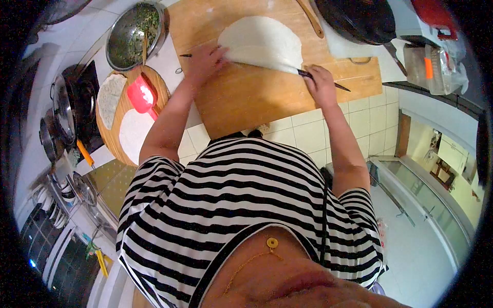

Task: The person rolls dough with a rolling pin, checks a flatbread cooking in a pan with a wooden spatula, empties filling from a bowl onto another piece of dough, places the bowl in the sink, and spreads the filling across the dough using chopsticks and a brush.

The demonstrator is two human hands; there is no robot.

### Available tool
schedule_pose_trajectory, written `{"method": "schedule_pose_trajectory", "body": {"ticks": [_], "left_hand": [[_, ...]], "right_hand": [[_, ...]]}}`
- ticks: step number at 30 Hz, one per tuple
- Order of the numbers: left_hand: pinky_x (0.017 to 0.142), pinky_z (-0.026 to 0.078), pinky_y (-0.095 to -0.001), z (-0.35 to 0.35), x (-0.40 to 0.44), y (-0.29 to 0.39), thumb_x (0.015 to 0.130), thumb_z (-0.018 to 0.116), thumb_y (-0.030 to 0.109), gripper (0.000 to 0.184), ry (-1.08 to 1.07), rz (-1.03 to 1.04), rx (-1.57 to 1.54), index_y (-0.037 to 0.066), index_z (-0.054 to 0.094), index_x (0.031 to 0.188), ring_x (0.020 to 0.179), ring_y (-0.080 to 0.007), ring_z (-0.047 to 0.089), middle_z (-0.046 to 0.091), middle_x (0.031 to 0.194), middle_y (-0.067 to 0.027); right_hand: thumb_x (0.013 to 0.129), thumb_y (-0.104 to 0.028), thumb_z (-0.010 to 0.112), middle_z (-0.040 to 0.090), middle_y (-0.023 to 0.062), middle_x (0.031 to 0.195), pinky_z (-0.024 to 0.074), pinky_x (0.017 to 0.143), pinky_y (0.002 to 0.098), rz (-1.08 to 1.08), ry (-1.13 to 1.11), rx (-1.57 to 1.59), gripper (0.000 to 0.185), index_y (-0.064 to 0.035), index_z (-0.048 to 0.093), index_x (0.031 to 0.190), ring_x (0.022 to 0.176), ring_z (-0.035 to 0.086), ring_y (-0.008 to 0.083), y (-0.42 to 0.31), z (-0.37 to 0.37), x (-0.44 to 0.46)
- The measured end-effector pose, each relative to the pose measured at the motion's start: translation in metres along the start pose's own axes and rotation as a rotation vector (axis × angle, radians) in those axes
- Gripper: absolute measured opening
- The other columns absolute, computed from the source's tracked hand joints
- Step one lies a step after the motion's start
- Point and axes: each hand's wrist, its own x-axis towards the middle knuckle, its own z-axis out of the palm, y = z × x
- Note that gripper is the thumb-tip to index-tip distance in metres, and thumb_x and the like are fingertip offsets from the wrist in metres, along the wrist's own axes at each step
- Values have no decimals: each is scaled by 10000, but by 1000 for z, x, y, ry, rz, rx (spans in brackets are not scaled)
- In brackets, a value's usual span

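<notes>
A thin dark rolling pin (pixel 341 87) lies across the wooden board (pixel 246 102), tapering at both ends. The near edge of a flat, pale sheet of dough (pixel 262 41) meets the pin and covers its middle part. My left hand (pixel 206 60) is over the pin at the dough's left edge; its fingers are blurred, so their grip is unclear. On the other side, my right hand (pixel 320 83) is closed on the pin beside the dough's right corner.
A metal bowl (pixel 117 51) holds green filling and chopsticks. Below it, a round wooden board (pixel 160 84) carries flat dough pieces (pixel 110 100) and a red scoop (pixel 142 96). A dark pan (pixel 354 20) stands upper right, near plastic containers (pixel 431 66). Stove and pans are left.
</notes>
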Motion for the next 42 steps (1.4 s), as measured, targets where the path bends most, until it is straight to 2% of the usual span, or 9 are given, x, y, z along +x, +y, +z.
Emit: {"method": "schedule_pose_trajectory", "body": {"ticks": [4,8,15,21,23,30,34,37,42], "left_hand": [[1084,252,-471,35,46,38,851,520,529,649,-59,334,91,127,424,1352,1356,-273,285,332,1456,-96],[1093,236,-480,49,51,64,830,566,456,692,-228,260,43,163,322,1407,1366,-305,251,267,1482,-120],[1085,218,-490,17,-59,102,833,444,635,810,-335,249,-19,34,364,1370,1356,-326,262,316,1446,-171],[1098,188,-518,29,36,71,861,500,527,728,-130,82,-4,45,341,1382,1353,-365,252,297,1454,-167],[1086,219,-496,28,60,57,841,461,604,771,119,1,200,50,373,1370,1362,-315,251,310,1455,-145],[1091,222,-486,27,13,36,846,451,600,773,-147,38,162,55,353,1385,1360,-319,252,297,1463,-138],[1094,221,-475,33,94,25,845,453,611,789,-17,-135,113,42,351,1382,1349,-326,267,286,1464,-152],[1088,230,-477,23,112,5,843,458,614,784,-53,-249,51,32,377,1362,1312,-343,316,346,1422,-163],[1075,238,-506,47,42,-30,832,488,606,744,118,-176,143,36,442,1309,1247,-366,379,469,1301,-168]], "right_hand": [[817,-220,624,519,161,1259,402,975,421,-184,-5,-41,436,-69,540,1217,1182,474,329,-46,40,55],[829,-261,615,471,186,1309,376,1001,414,-57,-143,-202,478,-47,514,1245,1233,422,342,-75,73,80],[861,-347,542,327,155,1442,236,1087,482,-19,-570,-139,561,-56,431,1327,1334,298,329,-124,48,5],[874,-363,524,339,150,1439,236,1086,485,-47,-151,-291,597,-58,374,1366,1336,288,344,-86,68,71],[887,-378,506,304,166,1454,218,1092,495,158,-117,-153,622,-43,338,1383,1353,256,348,-78,55,97],[900,-408,468,337,195,1434,241,1070,499,38,-145,-303,662,-25,295,1411,1325,309,369,-83,60,34],[888,-355,494,451,202,1328,320,1012,492,78,83,-329,565,-7,404,1324,1217,422,382,-45,67,114],[889,-303,496,544,200,1190,389,939,465,196,-111,-67,466,12,478,1232,1093,500,378,-40,26,130],[844,-141,576,591,200,1053,444,848,440,104,47,-179,324,2,559,1134,995,538,362,11,25,24]]}}
